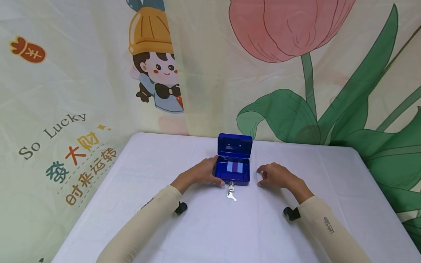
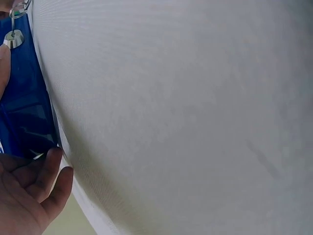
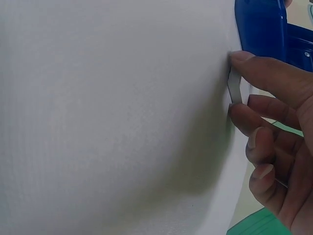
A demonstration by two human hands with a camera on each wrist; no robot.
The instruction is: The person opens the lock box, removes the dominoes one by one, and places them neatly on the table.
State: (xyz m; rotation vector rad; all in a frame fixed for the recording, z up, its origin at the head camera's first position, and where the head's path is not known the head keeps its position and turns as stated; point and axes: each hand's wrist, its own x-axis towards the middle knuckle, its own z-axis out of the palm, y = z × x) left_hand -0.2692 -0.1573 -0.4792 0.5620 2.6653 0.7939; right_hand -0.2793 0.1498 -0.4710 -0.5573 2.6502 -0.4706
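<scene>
A blue metal cash box [image 1: 232, 180] stands on the table with its lid [image 1: 234, 146] raised. Inside lies a small flat item with light blue and purple stripes [image 1: 235, 167]. A ring with silver keys [image 1: 231, 195] hangs from the lock [image 2: 14, 39] on its front. My left hand [image 1: 205, 171] grips the box at its left side, thumb at the front corner and fingers along the side. To the right of the box, my right hand [image 1: 276, 176] pinches a thin pale flat piece [image 3: 234, 87] between thumb and forefinger, close over the table; its exact kind I cannot tell.
A white cloth covers the table [image 1: 204, 233]. Behind it hangs a printed curtain [image 1: 210, 73] with a cartoon figure and a large pink flower. Black wrist cameras [image 1: 291, 213] are strapped at both sleeves.
</scene>
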